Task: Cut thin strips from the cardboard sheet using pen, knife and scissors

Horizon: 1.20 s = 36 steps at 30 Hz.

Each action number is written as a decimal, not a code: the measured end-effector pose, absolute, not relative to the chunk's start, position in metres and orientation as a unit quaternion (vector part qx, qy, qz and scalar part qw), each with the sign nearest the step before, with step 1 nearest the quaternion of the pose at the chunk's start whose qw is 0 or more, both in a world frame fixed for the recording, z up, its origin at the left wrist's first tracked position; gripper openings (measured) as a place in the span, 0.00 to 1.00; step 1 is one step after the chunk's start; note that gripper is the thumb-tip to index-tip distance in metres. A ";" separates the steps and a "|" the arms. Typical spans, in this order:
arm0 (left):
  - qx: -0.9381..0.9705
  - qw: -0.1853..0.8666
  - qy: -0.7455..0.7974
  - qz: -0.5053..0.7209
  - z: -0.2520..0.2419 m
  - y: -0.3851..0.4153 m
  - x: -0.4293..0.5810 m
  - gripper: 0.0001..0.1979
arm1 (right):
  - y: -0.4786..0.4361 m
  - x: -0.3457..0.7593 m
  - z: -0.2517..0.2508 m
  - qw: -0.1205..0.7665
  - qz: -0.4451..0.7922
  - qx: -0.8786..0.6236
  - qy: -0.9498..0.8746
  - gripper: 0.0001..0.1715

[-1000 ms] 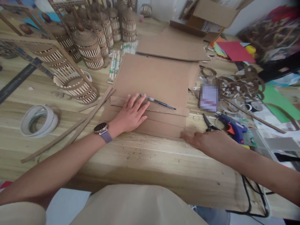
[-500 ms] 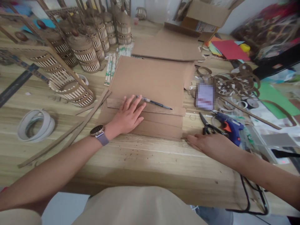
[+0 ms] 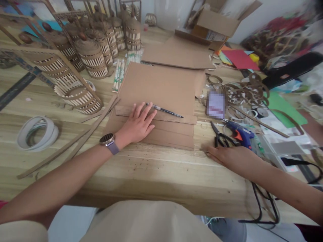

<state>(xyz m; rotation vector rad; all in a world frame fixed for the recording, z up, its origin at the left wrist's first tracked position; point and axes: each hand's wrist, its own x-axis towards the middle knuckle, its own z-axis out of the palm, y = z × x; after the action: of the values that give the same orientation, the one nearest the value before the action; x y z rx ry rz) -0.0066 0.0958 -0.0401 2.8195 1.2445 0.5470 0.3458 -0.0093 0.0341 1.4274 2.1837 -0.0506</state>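
Observation:
My left hand [image 3: 140, 123], a watch [image 3: 107, 139] on its wrist, lies flat with fingers spread on a narrow cardboard strip [image 3: 174, 118]. Under the strip is a large cardboard sheet [image 3: 158, 82]. A black pen [image 3: 168, 111] rests across strip and sheet, one end beside my left fingertips. My right hand [image 3: 220, 154] is low over the table, just right of the sheet's near corner. Its fingers stretch left and nothing shows in them; the far fingers are partly hidden. Black scissors [image 3: 222, 136] and a blue glue gun [image 3: 241, 132] lie just behind it.
Several bamboo-slat lanterns [image 3: 92, 58] stand at the back left. Rolls of white tape [image 3: 37, 132] and long cardboard strips [image 3: 83, 137] lie on the left. To the right are a blurred-out phone [image 3: 216, 105], curled brown strips [image 3: 248, 89] and green paper [image 3: 285, 109]. Behind is an open box [image 3: 219, 22].
My right hand has shifted slightly right, away from the sheet's corner. The view has turned a little, while my left hand stays on the strip.

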 end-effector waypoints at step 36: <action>0.901 -0.006 0.398 0.173 -0.035 0.092 -0.009 0.27 | 0.054 0.169 0.067 0.348 -0.010 0.358 0.866 0.25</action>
<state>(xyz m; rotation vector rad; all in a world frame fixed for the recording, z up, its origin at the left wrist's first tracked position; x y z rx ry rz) -0.0085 0.0920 -0.0350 2.8410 1.2556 0.5444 0.1686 0.0536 0.0672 0.9292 2.2453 -0.0266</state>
